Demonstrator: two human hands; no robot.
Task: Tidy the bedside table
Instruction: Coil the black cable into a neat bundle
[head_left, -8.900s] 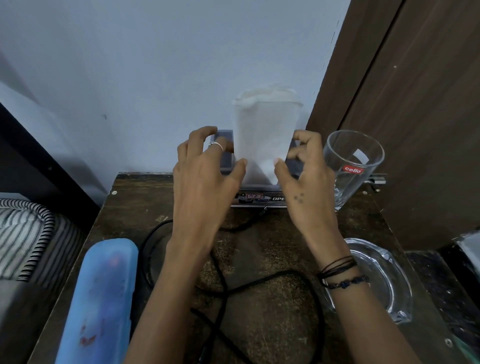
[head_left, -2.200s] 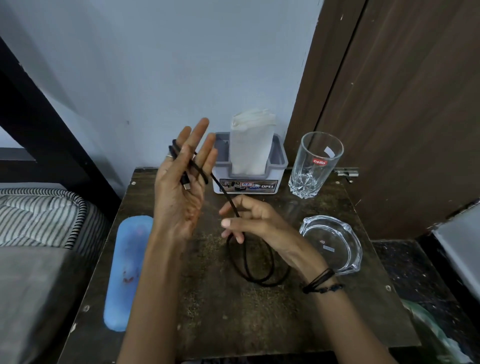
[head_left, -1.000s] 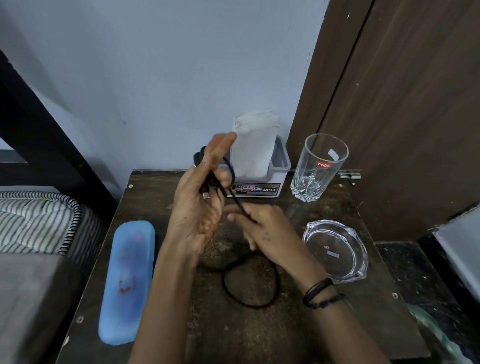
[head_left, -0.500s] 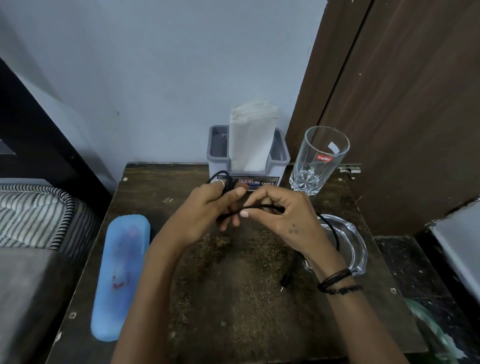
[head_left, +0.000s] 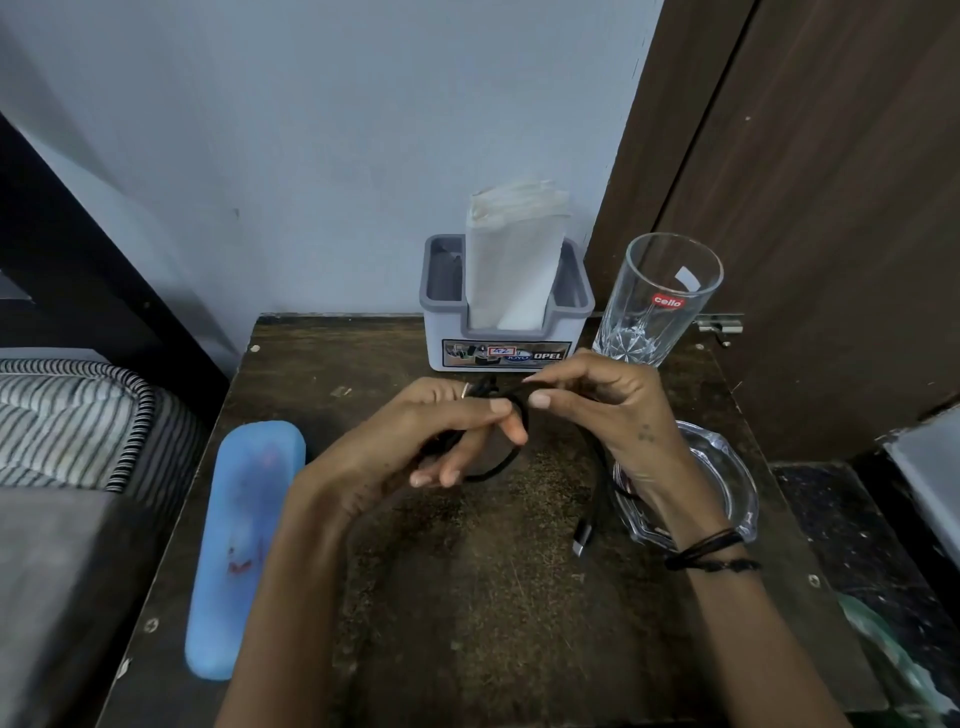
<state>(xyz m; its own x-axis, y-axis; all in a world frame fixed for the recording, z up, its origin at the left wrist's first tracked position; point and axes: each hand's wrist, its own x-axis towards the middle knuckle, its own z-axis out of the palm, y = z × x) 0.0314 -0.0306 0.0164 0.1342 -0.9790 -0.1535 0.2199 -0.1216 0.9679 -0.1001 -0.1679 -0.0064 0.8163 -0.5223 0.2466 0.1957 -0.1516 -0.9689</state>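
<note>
Over the middle of the dark wooden desk (head_left: 467, 623) I held both hands raised, with a black cable (head_left: 597, 467) caught between them. My left hand (head_left: 415, 441) had its grip closed around a bundled part of the cable, thumb and forefinger pinched on it, the lower fingers curled under, and a loop of the cord sagged beneath them. A thin ring showed on one finger of that hand. My right hand (head_left: 608, 410) kept a narrow grip, thumb and forefinger nipping the cable just beside my left fingertips, so the two hands nearly touched. From my right hand the loose end of the cable hung down along my wrist, and its plug (head_left: 583, 540) hung near the desk; I could not tell whether it touched the wood. Dark bands circled my right wrist.

At the back edge of the desk, against the pale wall, stood a grey holder (head_left: 506, 332) with a stack of white napkins (head_left: 511, 260) upright in its middle compartment. Just to its right stood an empty clear glass (head_left: 657, 301) with a red label. Near the right edge lay a clear glass ashtray (head_left: 727, 483), partly behind my right wrist. Along the left side of the desk lay a long blue case (head_left: 244, 545), well apart from my hands. Beyond that edge showed a striped mattress (head_left: 72, 415).
</note>
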